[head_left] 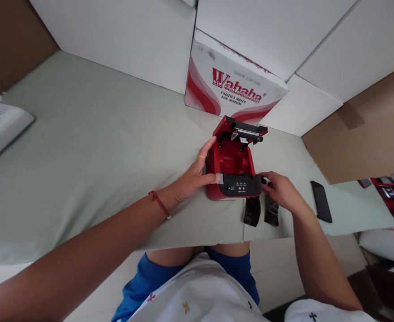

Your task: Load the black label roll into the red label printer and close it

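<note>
A red and black label printer (239,163) stands on the cloth-covered table with its lid (240,130) tilted up. Its red inner bay is exposed. My left hand (197,174) grips the printer's left side, the thumb on a grey piece (220,178) at the front corner and the fingers along the side. At the right front corner, my right hand (277,188) has its fingers closed together around something small and dark, which I cannot make out. Two black curved pieces (252,211) (271,210) lie just in front of the printer, below my right hand.
Behind the printer stands a Wahaha water carton (233,85) against white boxes (250,31). A black phone (321,201) lies to the right. A white package (2,127) sits at the far left. Brown cardboard (361,125) closes off the right side, with red items (393,194) beyond it.
</note>
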`<state>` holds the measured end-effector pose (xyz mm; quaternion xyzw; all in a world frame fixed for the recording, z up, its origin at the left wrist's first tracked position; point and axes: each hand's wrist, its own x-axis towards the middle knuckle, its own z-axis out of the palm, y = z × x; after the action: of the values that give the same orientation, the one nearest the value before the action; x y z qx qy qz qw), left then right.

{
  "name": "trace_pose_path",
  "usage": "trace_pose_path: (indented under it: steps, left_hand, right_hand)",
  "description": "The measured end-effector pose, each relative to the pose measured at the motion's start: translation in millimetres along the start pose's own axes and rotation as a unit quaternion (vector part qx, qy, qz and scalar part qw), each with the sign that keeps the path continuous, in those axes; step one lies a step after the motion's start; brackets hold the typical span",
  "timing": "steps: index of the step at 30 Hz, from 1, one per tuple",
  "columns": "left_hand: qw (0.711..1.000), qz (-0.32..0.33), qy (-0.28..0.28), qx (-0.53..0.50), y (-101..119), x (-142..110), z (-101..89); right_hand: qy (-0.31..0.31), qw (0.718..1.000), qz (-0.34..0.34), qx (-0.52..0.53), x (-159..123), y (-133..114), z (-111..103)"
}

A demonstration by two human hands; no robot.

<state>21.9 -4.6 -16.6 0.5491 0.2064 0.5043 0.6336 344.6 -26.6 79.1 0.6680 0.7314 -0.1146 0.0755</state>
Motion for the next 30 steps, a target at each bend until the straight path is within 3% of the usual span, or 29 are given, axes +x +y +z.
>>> trace_pose_path:
  steps: [2, 4, 6, 8, 9, 11, 13, 17, 21, 24, 30]
  left_hand:
    - [1.0, -0.003, 0.003, 0.003, 1, 0, 0.6]
    - [1.0, -0.002, 0.006, 0.006, 2, 0, 1.4]
    - [1.0, -0.005, 0.005, 0.004, 4, 0, 2.2]
    - [1.0, -0.006, 0.003, 0.006, 7, 0, 2.7]
    - [1.0, -0.005, 0.003, 0.01, 8, -1, 2.8]
    - [1.0, 0.001, 0.005, 0.022, 9, -1, 2.7]
    - [1.0, 0.008, 0.004, 0.029, 9, -1, 2.5]
    - [1.0, 0.009, 0.005, 0.016, 8, -1, 3.2]
    - [1.0, -0.01, 0.007, 0.004, 11, 0, 4.7]
    - [1.0, -0.015, 0.008, 0.013, 12, 0, 5.1]
    - [0.999, -0.006, 0.004, 0.031, 11, 0, 4.5]
  right_hand:
    - [-0.004, 1.0, -0.016, 0.004, 5, -16, 7]
    - [-0.02, 0.999, -0.034, 0.005, 2, -28, -1]
    - [-0.065, 0.994, -0.082, 0.022, -11, -33, -26]
    - [-0.143, 0.971, -0.178, 0.067, -31, -34, -63]
    - [-0.151, 0.963, -0.209, 0.081, -40, -34, -83]
    - [-0.115, 0.961, -0.235, 0.089, -53, -39, -115]
    - [-0.066, 0.963, -0.245, 0.089, -53, -52, -131]
    - [-0.029, 0.964, -0.261, 0.045, -20, -97, -113]
    - [-0.044, 0.974, -0.214, -0.058, 17, -134, -85]
    - [-0.077, 0.971, -0.184, -0.132, 33, -148, -82]
    - [-0.172, 0.941, -0.211, -0.201, 53, -164, -77]
